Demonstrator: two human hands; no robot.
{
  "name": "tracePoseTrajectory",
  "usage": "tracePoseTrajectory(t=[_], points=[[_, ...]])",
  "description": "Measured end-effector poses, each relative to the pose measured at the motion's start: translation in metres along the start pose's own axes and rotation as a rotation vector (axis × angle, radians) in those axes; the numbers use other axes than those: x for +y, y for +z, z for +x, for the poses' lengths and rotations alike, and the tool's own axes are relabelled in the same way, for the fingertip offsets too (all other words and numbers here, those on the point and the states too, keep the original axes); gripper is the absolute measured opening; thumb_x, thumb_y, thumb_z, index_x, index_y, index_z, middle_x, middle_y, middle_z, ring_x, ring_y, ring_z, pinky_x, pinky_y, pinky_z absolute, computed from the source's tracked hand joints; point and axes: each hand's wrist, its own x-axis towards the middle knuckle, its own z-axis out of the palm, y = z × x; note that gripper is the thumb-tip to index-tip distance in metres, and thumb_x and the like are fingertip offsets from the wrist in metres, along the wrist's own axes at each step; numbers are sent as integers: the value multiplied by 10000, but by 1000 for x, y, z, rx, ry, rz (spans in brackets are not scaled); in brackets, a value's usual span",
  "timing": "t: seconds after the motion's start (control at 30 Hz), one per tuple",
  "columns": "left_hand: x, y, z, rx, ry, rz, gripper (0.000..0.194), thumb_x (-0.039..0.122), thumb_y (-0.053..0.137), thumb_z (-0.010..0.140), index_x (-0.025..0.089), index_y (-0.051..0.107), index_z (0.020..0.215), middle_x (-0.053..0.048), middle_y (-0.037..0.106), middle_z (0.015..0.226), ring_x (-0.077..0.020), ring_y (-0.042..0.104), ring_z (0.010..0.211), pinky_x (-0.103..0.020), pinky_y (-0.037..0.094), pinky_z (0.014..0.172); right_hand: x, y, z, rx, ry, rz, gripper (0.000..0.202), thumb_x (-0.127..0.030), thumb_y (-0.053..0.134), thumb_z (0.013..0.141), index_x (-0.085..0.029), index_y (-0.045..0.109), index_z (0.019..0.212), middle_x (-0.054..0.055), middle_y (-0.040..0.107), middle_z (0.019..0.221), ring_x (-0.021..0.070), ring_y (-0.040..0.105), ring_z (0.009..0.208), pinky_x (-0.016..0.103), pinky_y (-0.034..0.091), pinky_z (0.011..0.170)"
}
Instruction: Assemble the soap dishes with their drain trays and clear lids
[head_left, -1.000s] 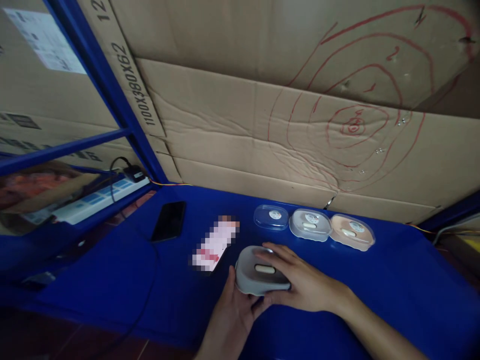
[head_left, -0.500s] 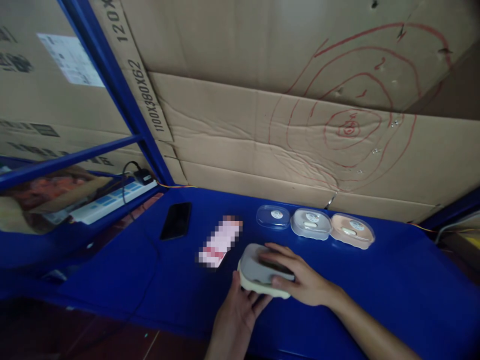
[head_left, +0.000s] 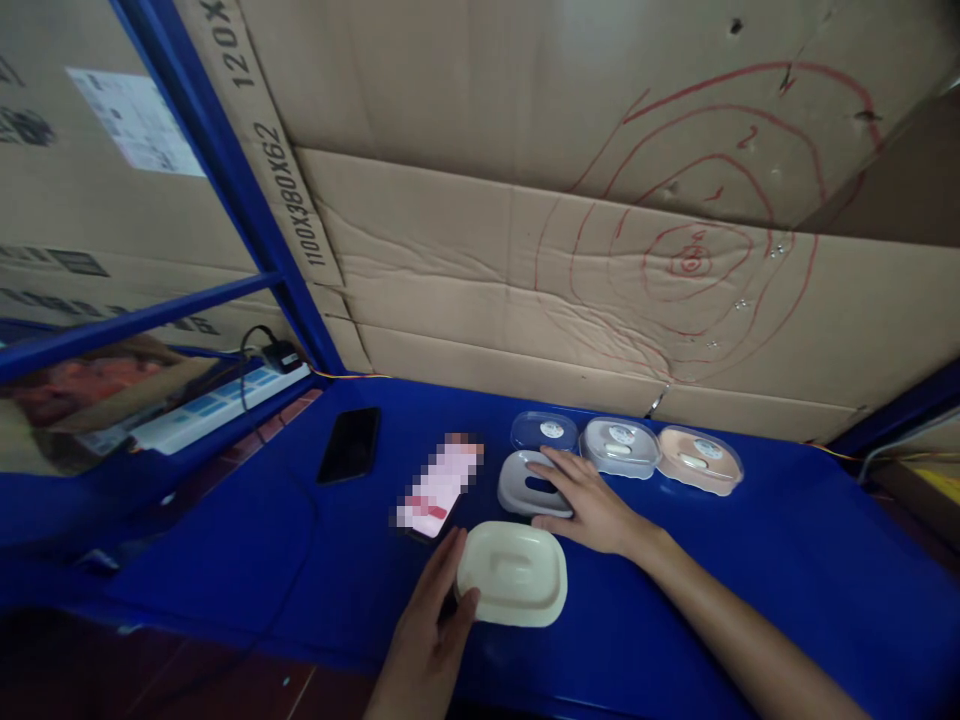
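My left hand (head_left: 435, 610) holds a cream oval dish (head_left: 517, 575) by its left edge, thumb on the rim and fingers along the side. Its hollow inner face with a raised middle shows. Just behind it, my right hand (head_left: 592, 500) grips a grey oval piece (head_left: 517, 487) with a dark slot in it, fingers over its far edge and thumb at its near right side. The two pieces are apart. Behind my right hand stand a clear lid (head_left: 531, 434), a grey box with a clear lid (head_left: 618, 450) and a peach box with a clear lid (head_left: 694, 465), in a row.
A lit phone (head_left: 439, 490) with a blurred screen lies on the blue table (head_left: 247, 540), left of the grey piece. Further left are a dark phone (head_left: 349, 445) and a white power strip (head_left: 225, 405) with a cable. A cardboard wall (head_left: 450, 230) rises behind.
The grey piece has come off the cream dish. My right hand has moved it back to the table, while my left hand has shifted slightly left and the dish's inner face now shows.
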Motion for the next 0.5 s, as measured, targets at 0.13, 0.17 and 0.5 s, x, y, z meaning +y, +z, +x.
tracePoseTrajectory(t=[0.13,0.17,0.5], points=[[12,1,-1,-5,76,145,507,412,744,865,303,677,1356,-82,547,1560,-354,404,1500,-524,200,1288,10,-11,-2,0,5,-42,742,-627,588,971,-324,345,1603,104,272,1701,305,284,1556,521,298,1230],[13,3,-2,8,84,152,488,402,738,869,312,686,1345,-76,521,1580,-354,386,1509,-525,187,1291,18,-19,-5,21,31,-60,743,-616,582,977,-333,319,1612,96,239,1713,297,260,1566,516,284,1237],[6,47,-31,110,201,-15,261,444,718,875,333,817,1089,-89,543,1492,-400,415,1447,-540,203,1283,110,-70,-22,-52,341,-240,1116,-545,818,730,-299,226,1643,195,292,1672,430,243,1548,722,59,1192]])
